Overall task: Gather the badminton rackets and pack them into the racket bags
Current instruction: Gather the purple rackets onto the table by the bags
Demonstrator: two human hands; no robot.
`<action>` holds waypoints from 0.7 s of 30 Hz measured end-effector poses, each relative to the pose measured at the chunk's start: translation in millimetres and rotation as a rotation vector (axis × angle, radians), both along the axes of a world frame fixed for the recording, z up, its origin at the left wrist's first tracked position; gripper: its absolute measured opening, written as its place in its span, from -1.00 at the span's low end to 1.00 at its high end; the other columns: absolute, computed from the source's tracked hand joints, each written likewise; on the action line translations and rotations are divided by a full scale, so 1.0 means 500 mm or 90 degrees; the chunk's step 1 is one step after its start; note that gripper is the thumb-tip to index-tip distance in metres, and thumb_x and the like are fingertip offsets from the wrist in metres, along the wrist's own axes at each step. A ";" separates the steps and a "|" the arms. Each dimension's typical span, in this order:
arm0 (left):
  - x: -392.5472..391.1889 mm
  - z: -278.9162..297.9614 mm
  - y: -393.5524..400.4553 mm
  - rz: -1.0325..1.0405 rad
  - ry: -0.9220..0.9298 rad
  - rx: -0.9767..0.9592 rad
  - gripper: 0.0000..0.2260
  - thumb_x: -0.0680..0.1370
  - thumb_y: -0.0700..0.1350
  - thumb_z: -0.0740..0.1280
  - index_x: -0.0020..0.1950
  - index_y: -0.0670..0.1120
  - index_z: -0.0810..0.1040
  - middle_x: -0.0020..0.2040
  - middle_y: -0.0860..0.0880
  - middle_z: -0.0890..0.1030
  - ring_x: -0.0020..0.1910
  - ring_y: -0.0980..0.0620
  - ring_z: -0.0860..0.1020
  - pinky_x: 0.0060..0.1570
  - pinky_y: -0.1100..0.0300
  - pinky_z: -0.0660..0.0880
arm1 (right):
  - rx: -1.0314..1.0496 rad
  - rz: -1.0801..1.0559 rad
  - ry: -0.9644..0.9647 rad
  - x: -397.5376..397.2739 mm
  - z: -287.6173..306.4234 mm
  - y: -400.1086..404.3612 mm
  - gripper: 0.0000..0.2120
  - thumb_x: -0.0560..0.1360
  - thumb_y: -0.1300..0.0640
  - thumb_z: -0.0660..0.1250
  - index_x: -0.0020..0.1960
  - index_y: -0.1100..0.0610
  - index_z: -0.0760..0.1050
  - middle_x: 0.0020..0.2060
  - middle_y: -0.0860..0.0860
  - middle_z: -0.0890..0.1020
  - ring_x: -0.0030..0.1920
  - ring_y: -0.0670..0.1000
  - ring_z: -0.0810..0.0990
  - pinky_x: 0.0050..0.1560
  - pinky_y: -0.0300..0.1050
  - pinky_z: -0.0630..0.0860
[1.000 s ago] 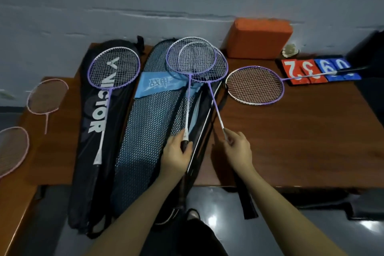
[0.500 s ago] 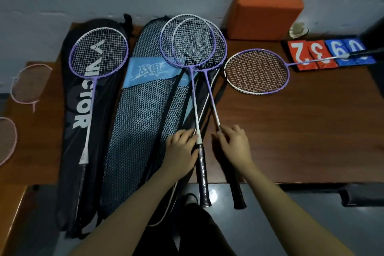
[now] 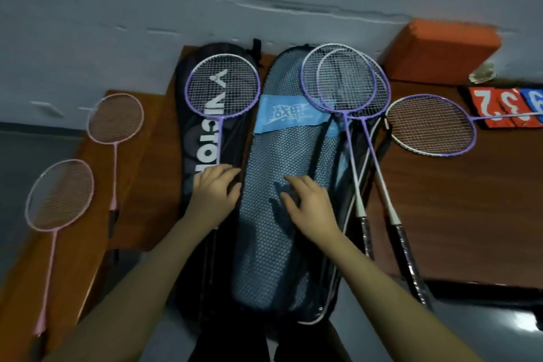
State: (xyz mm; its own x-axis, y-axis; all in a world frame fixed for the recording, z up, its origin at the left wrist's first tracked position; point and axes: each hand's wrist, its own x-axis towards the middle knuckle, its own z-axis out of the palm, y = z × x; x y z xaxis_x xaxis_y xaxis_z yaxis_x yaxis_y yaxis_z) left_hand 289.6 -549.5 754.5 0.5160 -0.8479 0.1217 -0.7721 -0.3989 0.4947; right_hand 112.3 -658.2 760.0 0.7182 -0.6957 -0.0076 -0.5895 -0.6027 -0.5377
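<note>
Purple-framed racket (image 3: 222, 88) is lying on the black Victor bag (image 3: 191, 138) at centre frame, where the left hand (image 3: 216, 195) is curling around its shaft. Beside it, the right hand (image 3: 311, 206) is resting with fingers spread on the blue mesh bag (image 3: 273, 244). Two crossed purple rackets (image 3: 346, 82) are lying along that bag's right edge.
</note>
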 end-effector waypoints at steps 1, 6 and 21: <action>0.033 -0.005 0.012 0.000 0.005 0.014 -0.73 0.47 -0.17 0.35 0.16 -0.18 0.58 0.13 -0.15 0.59 0.16 -0.17 0.50 0.12 -0.04 0.32 | 0.004 0.001 0.001 0.030 -0.004 0.021 -0.60 0.56 0.00 0.23 0.35 0.12 0.39 0.10 0.05 0.54 0.13 0.10 0.49 0.06 -0.01 0.33; 0.149 -0.044 0.035 -0.088 0.037 0.154 -0.63 0.57 -0.03 0.22 0.38 0.02 0.37 0.40 -0.02 0.36 0.38 -0.04 0.27 0.25 0.10 0.15 | 0.015 -0.016 0.032 0.155 -0.038 0.124 -0.59 0.53 -0.06 0.26 0.31 0.07 0.42 0.08 0.01 0.56 0.15 0.08 0.48 0.09 -0.08 0.23; 0.195 -0.083 -0.013 -0.150 0.192 0.080 -0.63 0.55 -0.02 0.29 0.36 0.04 0.41 0.46 0.02 0.28 0.37 -0.01 0.32 0.35 0.07 0.13 | 0.042 -0.223 -0.020 0.252 -0.075 0.199 -0.74 0.45 0.19 0.33 0.14 0.12 0.56 -0.05 0.02 0.57 0.02 0.04 0.46 0.04 -0.16 0.12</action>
